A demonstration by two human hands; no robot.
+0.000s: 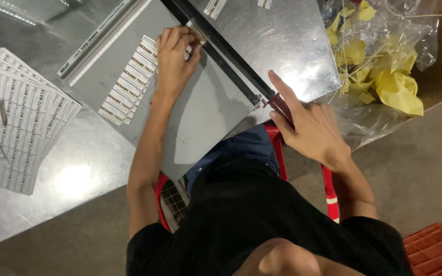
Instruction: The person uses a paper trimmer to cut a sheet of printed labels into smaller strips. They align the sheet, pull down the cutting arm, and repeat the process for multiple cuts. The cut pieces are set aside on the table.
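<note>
Left hand (175, 59), upper centre of frame: fingers pressed together, flat, pinning the label sheet (129, 82) on the paper trimmer (200, 117) against the blade arm (221, 48). Right hand (308, 128), centre right: fingers curled around the blade handle (277, 105). Arm looks down. Stack of uncut sheets (16, 122) left on the bench (78, 179), so I judge plenty left. Yellow scraps bagged (384, 66) upper right.

A small print-finishing workshop, judging by the steel worktable (78, 179) carrying a grey paper trimmer (200, 107), stacked sheets of printed labels (16, 122), a clear bag of yellow paper scraps (384, 61) and a bare concrete floor (415, 168).
</note>
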